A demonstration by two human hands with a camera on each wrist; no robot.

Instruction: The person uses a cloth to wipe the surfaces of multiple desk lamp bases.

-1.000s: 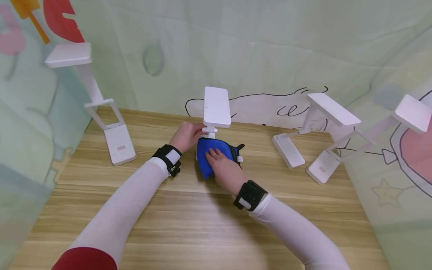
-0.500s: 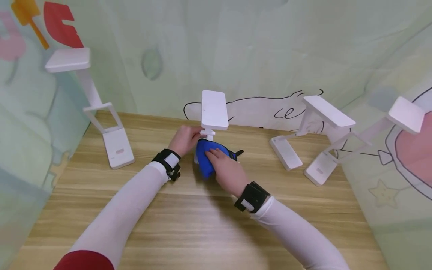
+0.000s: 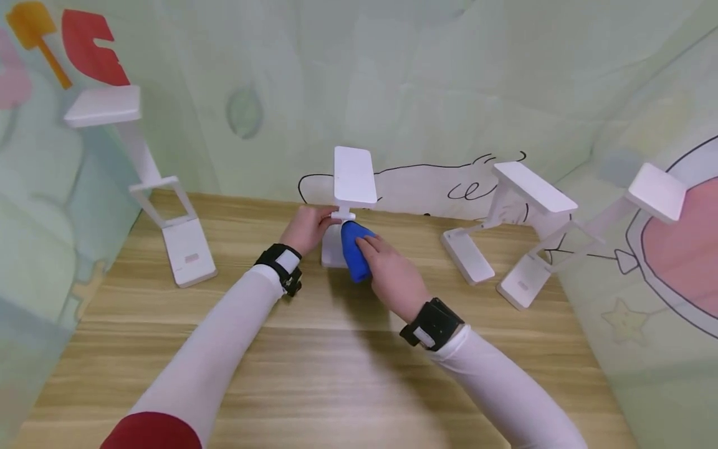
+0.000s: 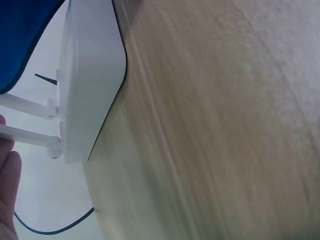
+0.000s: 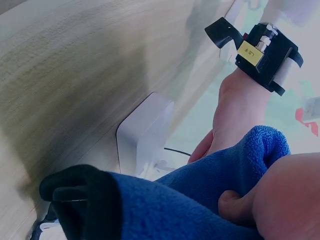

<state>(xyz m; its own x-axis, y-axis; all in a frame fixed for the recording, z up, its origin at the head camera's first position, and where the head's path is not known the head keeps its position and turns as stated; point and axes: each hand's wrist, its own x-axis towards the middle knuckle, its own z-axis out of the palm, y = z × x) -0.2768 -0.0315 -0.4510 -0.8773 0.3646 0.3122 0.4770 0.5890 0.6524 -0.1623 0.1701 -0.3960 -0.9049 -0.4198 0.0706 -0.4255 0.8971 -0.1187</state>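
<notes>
A white folding desk lamp (image 3: pixel 354 174) stands at the back middle of the table. My left hand (image 3: pixel 305 229) pinches its frame, just under the lamp head. In the left wrist view, fingertips (image 4: pixel 10 170) are at one thin leg above the white base (image 4: pixel 95 75). My right hand (image 3: pixel 397 277) grips a blue fleecy cloth (image 3: pixel 354 252) with black edging, held bunched beside the lamp's frame and over the right part of its base. The right wrist view shows the thumb pressed into the cloth (image 5: pixel 200 175); the other fingers are largely hidden.
Another white lamp (image 3: pixel 187 249) stands at the left. Two more, a folded-over lamp (image 3: pixel 468 255) and a lamp near the side wall (image 3: pixel 524 280), stand at the right. A printed curtain (image 3: pixel 421 112) hangs behind the wooden table (image 3: pixel 314 374). A thin dark cord (image 4: pixel 55 232) runs behind the held lamp.
The cloth, spread wide over the lamp base before, is now bunched narrower, and the base's left part shows. My right hand has shifted slightly right; the left keeps its hold.
</notes>
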